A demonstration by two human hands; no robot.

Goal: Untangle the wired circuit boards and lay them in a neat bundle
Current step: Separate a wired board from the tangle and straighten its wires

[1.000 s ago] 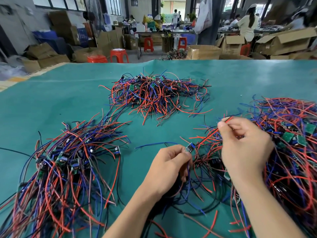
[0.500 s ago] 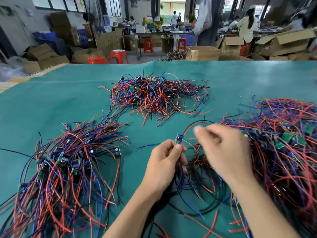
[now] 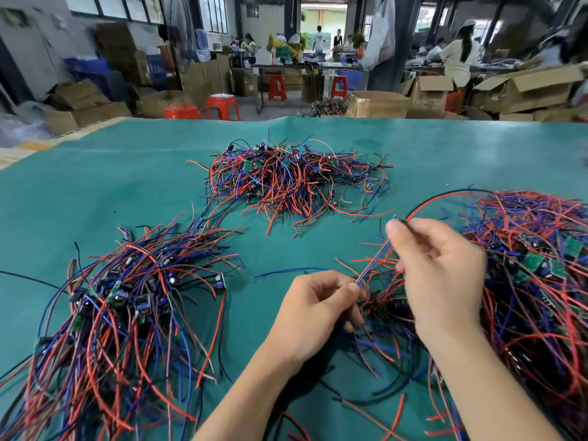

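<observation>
No readable text, label or number shows anywhere.

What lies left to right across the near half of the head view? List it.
Combed bundle of wired boards → left hand pinching wires → right hand pulling wires up → tangled pile, all on the green table.
</observation>
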